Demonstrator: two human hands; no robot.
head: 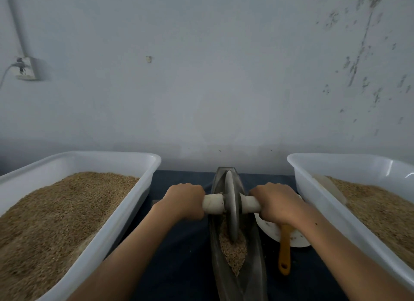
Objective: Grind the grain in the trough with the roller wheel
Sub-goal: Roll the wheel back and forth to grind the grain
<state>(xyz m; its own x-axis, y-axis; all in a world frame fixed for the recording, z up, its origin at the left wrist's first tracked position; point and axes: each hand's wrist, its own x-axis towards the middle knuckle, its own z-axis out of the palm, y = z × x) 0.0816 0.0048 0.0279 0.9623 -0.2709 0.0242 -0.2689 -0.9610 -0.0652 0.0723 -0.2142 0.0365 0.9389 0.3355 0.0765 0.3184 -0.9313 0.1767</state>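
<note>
Both fists, left hand [184, 201] and right hand [276, 203], wrap the roller wheel [231, 207] axle; press evenly, roll near across grain [233, 249], centred in trough [257, 256].

Dull grey metal trough [257, 267] and roller wheel [231, 211]; glossy white plastic tubs [125, 211]; dark cloth [186, 244].

Two white tubs of brown grain flank a dark tabletop [179, 244]: one left [139, 202], one right [313, 188]. A white plate [268, 231] carries a yellow-handled utensil [285, 253]. A wall socket [26, 69] sits far left.
</note>
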